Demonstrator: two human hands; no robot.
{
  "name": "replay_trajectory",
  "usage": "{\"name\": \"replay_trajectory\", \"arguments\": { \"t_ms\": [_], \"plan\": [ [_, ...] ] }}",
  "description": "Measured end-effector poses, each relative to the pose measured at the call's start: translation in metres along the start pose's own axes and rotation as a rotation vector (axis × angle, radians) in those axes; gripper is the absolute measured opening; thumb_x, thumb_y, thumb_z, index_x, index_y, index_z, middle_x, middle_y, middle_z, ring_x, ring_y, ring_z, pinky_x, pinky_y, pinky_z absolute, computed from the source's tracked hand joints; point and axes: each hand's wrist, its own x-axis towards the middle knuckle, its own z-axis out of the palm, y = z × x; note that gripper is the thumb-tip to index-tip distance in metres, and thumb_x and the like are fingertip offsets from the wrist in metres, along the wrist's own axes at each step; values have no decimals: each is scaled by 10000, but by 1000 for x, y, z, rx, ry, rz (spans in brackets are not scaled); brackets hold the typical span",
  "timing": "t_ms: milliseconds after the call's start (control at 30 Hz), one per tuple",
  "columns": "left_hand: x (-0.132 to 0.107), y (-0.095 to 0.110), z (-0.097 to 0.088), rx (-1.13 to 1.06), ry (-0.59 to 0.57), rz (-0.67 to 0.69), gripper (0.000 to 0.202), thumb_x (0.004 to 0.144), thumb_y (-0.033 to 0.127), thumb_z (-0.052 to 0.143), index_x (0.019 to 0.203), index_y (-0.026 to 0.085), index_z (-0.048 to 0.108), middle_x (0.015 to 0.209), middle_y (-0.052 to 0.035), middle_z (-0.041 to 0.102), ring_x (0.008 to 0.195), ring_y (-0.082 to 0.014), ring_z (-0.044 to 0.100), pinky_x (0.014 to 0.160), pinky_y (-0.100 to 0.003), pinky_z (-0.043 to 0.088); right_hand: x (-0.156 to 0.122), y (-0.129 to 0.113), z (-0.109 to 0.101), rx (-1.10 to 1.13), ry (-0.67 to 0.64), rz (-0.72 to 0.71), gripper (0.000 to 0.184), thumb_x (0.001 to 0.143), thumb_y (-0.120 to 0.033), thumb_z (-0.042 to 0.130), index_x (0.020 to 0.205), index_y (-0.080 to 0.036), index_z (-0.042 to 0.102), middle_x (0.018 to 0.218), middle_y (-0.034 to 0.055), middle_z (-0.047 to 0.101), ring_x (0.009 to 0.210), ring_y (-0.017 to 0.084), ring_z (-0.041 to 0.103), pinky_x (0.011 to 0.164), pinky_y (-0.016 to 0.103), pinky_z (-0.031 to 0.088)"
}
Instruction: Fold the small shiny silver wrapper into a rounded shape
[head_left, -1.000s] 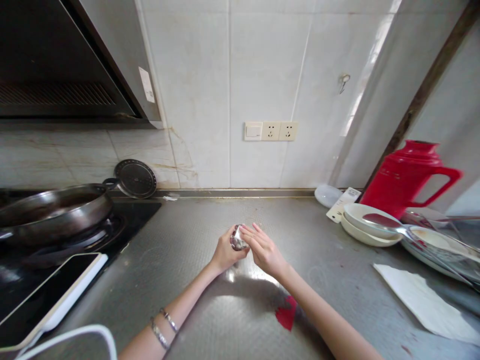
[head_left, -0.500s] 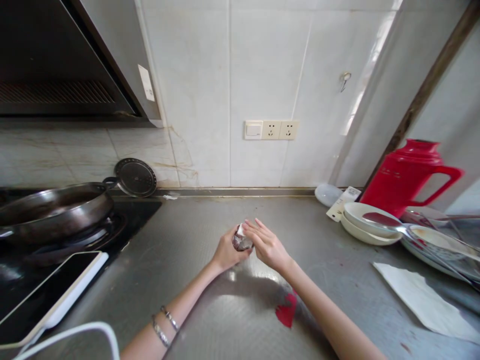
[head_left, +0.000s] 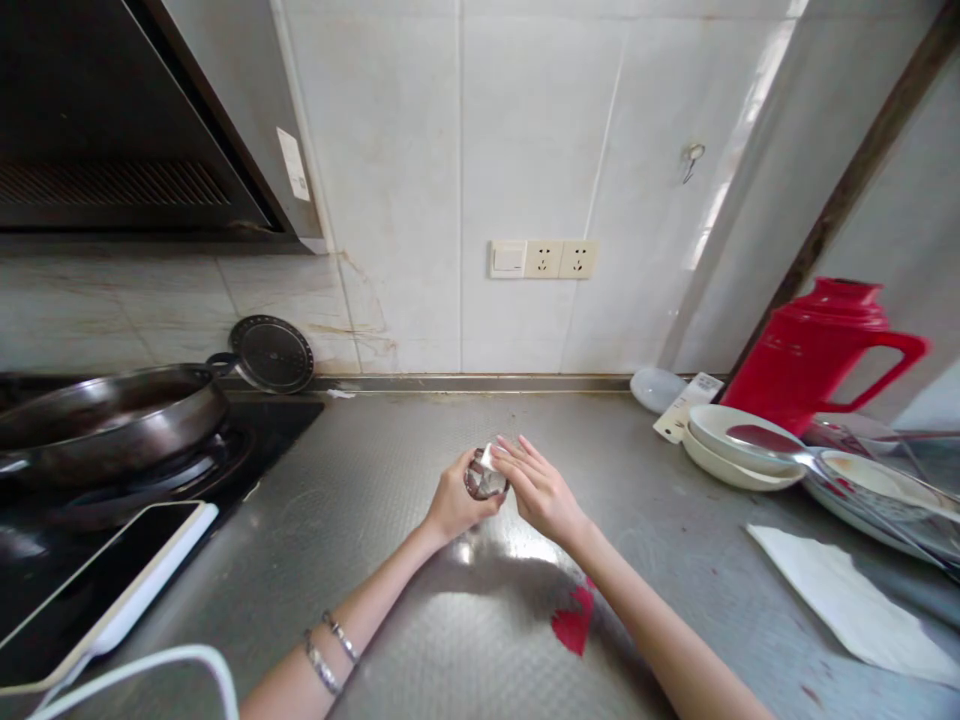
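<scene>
Over the metal counter (head_left: 390, 440), my left hand (head_left: 452, 508) is wrapped around a small round jar-like thing (head_left: 486, 486) with a dark brown rim and a greyish, shiny middle. I cannot make out its exact kind. My right hand (head_left: 546, 500) reaches to its top from the right, fingers close together. Under those fingertips a small white piece (head_left: 487, 457), perhaps tissue or paper, is pinched at the rim. Part of it is covered by the fingers. A red torn scrap (head_left: 574, 622) lies on the counter near my right forearm.
At left, a steel pan (head_left: 112, 425) sits on the stove beside a phone (head_left: 97, 600) with a white cable. A black round disc (head_left: 271, 354) leans on the wall. To the right are a red thermos (head_left: 817, 345), stacked bowls (head_left: 739, 465), plates and a white paper sheet (head_left: 847, 600).
My right hand has shifted slightly to the right along with the white piece, showing more of the jar-like thing's top. My left hand keeps its place and hold.
</scene>
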Motion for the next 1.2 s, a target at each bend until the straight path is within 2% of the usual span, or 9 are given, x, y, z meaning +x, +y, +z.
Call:
{"name": "replay_trajectory", "arguments": {
  "t_ms": [67, 200, 300, 400, 567, 733, 967, 1100, 1200],
  "plan": [
    [0, 0, 0, -9, 13, -8, 587, 599, 278, 740, 1126, 125, 532, 959, -78, 666, 793, -180, 624, 710, -264, 500, -1, 1, -3, 0, -2, -18, 482, 839, 31, 316, 1238, -146, 520, 1215, 128, 641, 1290, 229, 457, 1054, 507, 424],
    [-2, 4, 0, 28, 9, 36, 503, 630, 284, 723, 1080, 145, 547, 939, -55, 667, 800, -176, 624, 743, -274, 497, 1, -6, -2, 33, -3, -54, 449, 852, 15, 327, 1217, -145, 534, 1216, 124, 642, 1272, 209, 483, 1045, 455, 448],
    [-5, 6, 3, 64, 5, 58, 439, 614, 269, 727, 1008, 156, 570, 911, -39, 663, 797, -176, 616, 736, -267, 490, 3, -8, 1, 45, -17, -33, 447, 854, 9, 325, 1198, -161, 554, 1207, 113, 649, 1272, 210, 484, 1019, 442, 470],
    [-5, 4, 6, 47, -17, 26, 450, 619, 259, 717, 1030, 155, 567, 882, -37, 658, 752, -164, 608, 684, -250, 484, 2, -1, 0, 26, -10, 10, 443, 854, 14, 337, 1181, -180, 565, 1184, 102, 663, 1268, 221, 489, 1013, 470, 457],
    [-1, 2, 3, -75, 40, -55, 544, 589, 264, 731, 1085, 148, 541, 926, -50, 649, 758, -159, 613, 673, -242, 489, -3, 7, -7, 7, 34, 38, 437, 868, 9, 362, 1207, -192, 550, 1156, 107, 678, 1236, 216, 524, 984, 440, 466],
    [1, 6, 0, -181, 29, -85, 479, 627, 258, 697, 1065, 154, 533, 855, -18, 631, 678, -119, 590, 594, -200, 474, -3, 0, -3, 45, 90, 31, 428, 878, -6, 391, 1233, -191, 541, 1175, 118, 668, 1209, 208, 550, 960, 397, 479],
    [-2, 12, 5, -374, 21, -215, 584, 620, 365, 699, 1130, 155, 505, 849, -19, 610, 630, -115, 565, 441, -180, 468, -3, -4, 6, 121, 168, 145, 408, 913, -54, 408, 1258, -236, 525, 1182, 104, 666, 1209, 219, 550, 946, 416, 481],
    [-4, 14, 8, -453, 27, -247, 583, 637, 441, 702, 1110, 147, 532, 855, -30, 616, 642, -119, 568, 438, -187, 488, -5, -8, 10, 113, 148, 116, 431, 908, -51, 417, 1279, -243, 520, 1201, 105, 655, 1194, 216, 562, 980, 426, 465],
    [-6, 14, 10, -482, 28, -240, 559, 641, 439, 701, 1091, 145, 545, 837, -23, 598, 644, -118, 556, 437, -193, 501, -5, -9, 14, 153, 194, 190, 407, 914, -69, 422, 1258, -253, 541, 1185, 93, 665, 1177, 217, 576, 987, 442, 464]
  ]
}}
